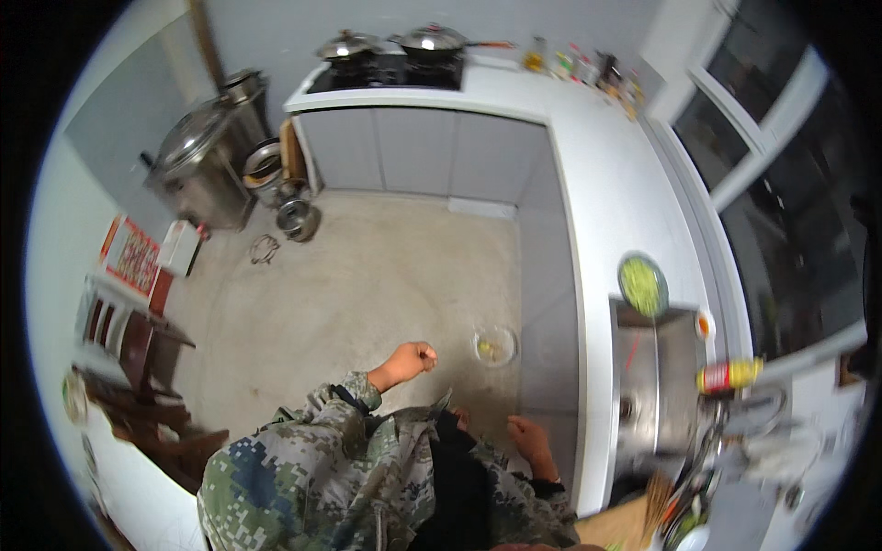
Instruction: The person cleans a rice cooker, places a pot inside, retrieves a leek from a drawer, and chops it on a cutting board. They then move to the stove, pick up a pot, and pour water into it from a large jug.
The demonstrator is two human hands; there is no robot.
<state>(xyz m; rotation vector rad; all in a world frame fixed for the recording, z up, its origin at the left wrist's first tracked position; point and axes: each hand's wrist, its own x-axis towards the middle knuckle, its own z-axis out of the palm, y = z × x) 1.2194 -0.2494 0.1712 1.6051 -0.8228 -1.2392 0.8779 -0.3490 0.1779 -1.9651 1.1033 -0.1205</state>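
My left hand (411,361) hangs in front of my body with its fingers curled in. I see nothing in it, and the floor (372,289) shows behind. Lower and to the right, my right hand (530,441) is loosely closed beside the grey cabinet front (548,330); no object shows in it. A clear bag-lined bin (506,351) with some scraps inside stands on the floor between the left hand and the cabinets. On the white counter (599,213) to my right, a bowl of shredded green vegetable (642,284) sits at the end of the steel sink (637,406).
A hob (386,72) carries two lidded pans (433,41), with bottles (534,55) further right. Steel cookers (207,165) and pots (298,219) stand far left. Chairs (141,351) line the left wall. A yellow bottle (729,376) and a cutting board (613,522) lie near the sink.
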